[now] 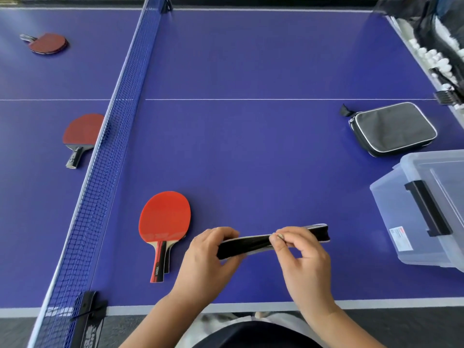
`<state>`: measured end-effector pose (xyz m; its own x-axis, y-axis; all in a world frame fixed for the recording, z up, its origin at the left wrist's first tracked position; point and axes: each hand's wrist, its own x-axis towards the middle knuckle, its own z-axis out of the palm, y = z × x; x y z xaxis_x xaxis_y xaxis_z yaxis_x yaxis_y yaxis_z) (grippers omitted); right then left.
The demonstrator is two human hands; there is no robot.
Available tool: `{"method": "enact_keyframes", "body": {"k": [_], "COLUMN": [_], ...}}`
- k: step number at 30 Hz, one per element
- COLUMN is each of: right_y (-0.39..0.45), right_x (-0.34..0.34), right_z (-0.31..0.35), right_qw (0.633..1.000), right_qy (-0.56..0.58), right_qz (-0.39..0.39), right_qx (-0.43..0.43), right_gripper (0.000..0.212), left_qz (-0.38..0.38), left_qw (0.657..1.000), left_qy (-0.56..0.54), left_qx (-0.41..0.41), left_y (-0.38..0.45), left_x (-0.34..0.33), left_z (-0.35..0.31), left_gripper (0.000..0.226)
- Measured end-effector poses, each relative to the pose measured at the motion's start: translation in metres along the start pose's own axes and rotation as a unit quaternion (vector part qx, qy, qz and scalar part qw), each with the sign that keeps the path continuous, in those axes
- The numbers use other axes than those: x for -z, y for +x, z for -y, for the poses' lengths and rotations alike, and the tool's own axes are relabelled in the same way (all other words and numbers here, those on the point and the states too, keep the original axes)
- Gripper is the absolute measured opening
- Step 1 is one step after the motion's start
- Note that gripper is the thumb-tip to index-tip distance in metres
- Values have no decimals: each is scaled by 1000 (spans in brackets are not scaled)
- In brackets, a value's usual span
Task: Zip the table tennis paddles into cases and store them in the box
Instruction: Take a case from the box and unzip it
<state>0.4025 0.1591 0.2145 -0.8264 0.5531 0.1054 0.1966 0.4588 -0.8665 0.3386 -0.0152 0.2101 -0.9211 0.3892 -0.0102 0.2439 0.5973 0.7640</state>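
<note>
Across a blue table tennis table (251, 59) with white lines, a dark blue mesh net (118, 136) runs from the near left corner to the far edge. Beyond the near edge lies dark grey floor. Left of the net lie two red-faced paddle groups: a far stack (47, 43) and a nearer paddle (81, 136) by the mesh. Right of the net, a third lot, bright red paddles with red-and-black handles (164, 222), lies flat near the left hand (208, 257), which grips one end of a black zip case (266, 241) held edge-on above the table. The right hand (298, 249) pinches the case's upper edge at the zip. Farther right, a second black case with white piping (393, 128) lies closed, behind a clear plastic lidded box with black latch (424, 209). White balls (431, 56) crowd the far right edge.
</note>
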Motion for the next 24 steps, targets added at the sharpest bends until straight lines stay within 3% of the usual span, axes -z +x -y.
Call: {"method": "enact_keyframes", "body": {"k": [2,4,6,10,13,16,18,21,24], "right_y": [-7,-11,-9,-2,-6,-12,-11,-1,12], "right_x": [-8,-13,-11,6,7,-1,-1,11,24], "right_z": [-2,-2,-4,-17,-20,-16,-12,-10,-13], "right_qw": [998,998,1000,995,998,998,997,998,997], "right_qy": [-18,-17,6,3,-33,-53,-47,-39,-27], "right_qz": [25,31,14,-24,-21,-11,-13,-42,-56], "right_qx": [49,54,-14,-98,-50,35,54,17,-44], "right_gripper": [3,3,5,15,11,16,20,17,7], "left_qz": [22,18,-1,-17,18,76,92,60,50], "left_qw": [998,997,998,999,998,996,995,998,999], "left_qy": [49,60,47,17,29,33,27,12,16], "left_qx": [-43,-54,-35,31,56,15,-17,1,12], "left_y": [3,6,5,-11,-13,-2,6,11,6], "left_x": [-12,-21,-21,-10,-11,-30,-43,-47,-41], "left_z": [-5,-9,-1,27,25,-2,-16,-13,-3], "left_gripper": [38,26,12,17,25,43,25,3,14]}}
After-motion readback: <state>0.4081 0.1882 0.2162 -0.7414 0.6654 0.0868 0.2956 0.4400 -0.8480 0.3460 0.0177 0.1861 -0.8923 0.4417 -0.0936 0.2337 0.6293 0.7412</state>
